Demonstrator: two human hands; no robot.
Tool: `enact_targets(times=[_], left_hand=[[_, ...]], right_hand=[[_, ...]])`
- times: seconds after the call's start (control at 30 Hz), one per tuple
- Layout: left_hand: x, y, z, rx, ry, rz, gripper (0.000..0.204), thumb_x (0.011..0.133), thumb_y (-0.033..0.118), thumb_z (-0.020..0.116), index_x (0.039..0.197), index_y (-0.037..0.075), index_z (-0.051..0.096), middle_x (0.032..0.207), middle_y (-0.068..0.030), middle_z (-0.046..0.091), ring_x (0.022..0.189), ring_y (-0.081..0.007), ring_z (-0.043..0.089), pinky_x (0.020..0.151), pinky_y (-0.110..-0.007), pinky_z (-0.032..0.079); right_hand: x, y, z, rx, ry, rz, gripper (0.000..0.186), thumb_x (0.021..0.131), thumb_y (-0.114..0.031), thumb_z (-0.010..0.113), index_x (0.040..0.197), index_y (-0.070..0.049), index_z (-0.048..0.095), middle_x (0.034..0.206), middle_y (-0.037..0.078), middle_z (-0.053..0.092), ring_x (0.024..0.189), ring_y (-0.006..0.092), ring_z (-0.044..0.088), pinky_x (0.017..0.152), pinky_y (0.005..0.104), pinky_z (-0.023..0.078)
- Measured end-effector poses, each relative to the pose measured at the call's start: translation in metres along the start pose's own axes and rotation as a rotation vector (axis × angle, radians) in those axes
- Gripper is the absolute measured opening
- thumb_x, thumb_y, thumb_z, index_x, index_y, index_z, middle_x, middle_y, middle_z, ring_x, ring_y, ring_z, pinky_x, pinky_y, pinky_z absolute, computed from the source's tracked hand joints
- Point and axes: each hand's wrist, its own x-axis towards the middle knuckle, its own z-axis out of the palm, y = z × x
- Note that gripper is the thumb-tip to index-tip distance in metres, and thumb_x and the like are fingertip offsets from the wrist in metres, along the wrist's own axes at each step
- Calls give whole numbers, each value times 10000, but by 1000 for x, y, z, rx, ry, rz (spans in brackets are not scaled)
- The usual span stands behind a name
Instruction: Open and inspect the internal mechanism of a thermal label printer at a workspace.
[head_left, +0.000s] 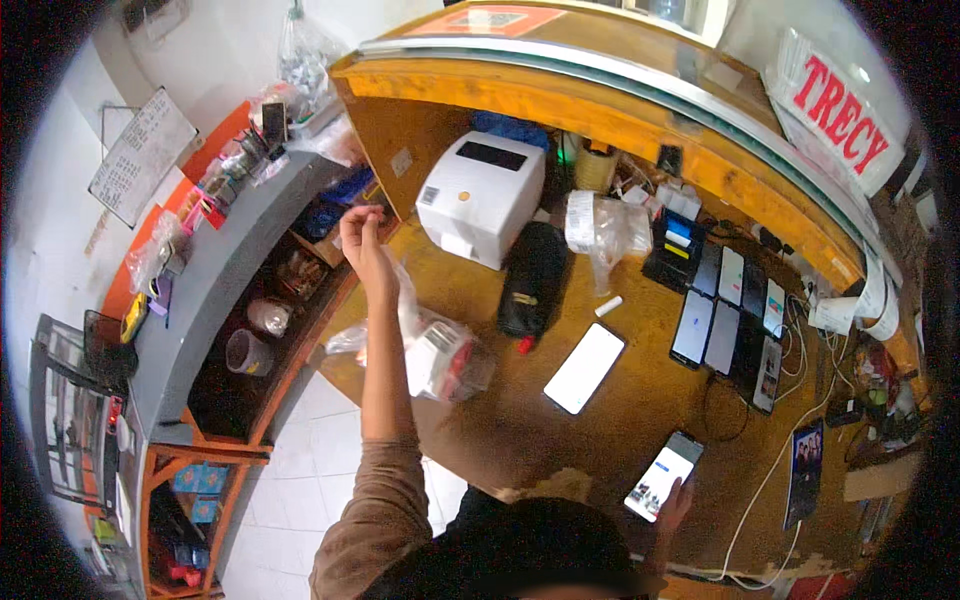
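Note:
My left hand (364, 240) is raised beside the white label printer (480, 195), its fingers curled together with nothing visible in them. Below its wrist, a clear plastic bag with a white and red item (445, 360) lies on the wooden desk (480, 430). Low on the right, my right hand (674, 512) grips the lower right edge of a smartphone (662, 475) with a lit screen. Part of that hand is hidden behind the dark shape at the lower edge. Another smartphone (586, 368), its screen bright white, lies farther forward on the desk.
A black pouch (534, 280) lies by the printer, near a plastic-wrapped packet (608, 225). Several phones stand in rows (715, 300) at the right. A dark phone (804, 470) and white cables (765, 510) are near the right edge. Left is a grey-topped shelf (225, 240).

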Motion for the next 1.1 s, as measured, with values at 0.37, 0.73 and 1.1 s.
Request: enact_targets(times=[0.37, 0.73, 1.1], left_hand=[[64, -89, -109, 317, -573, -729, 181, 805, 133, 437, 920, 44, 544, 877, -35, 569, 760, -116, 536, 625, -207, 397], [71, -159, -54, 490, -786, -440, 355, 822, 266, 486, 1000, -35, 542, 889, -144, 603, 834, -196, 568, 745, -306, 426], [91, -198, -51, 665, -1031, -122, 239, 825, 212, 452, 905, 18, 566, 742, -201, 582, 736, -332, 579, 648, -382, 442]], right_hand=[[11, 53, 33, -916, 268, 19, 622, 807, -468, 420, 1187, 23, 390, 1160, 255, 402, 1062, 388, 386, 871, 460, 339], [49, -19, 147, -875, 434, -247, 297, 803, -249, 513, 958, 3, 541, 840, 129, 552, 764, 262, 530, 654, 346, 431], [129, -143, 419, -353, -304, -432, 340, 879, -218, 387, 1099, 37, 439, 726, 160, 578, 601, 183, 600, 543, 281, 478]])
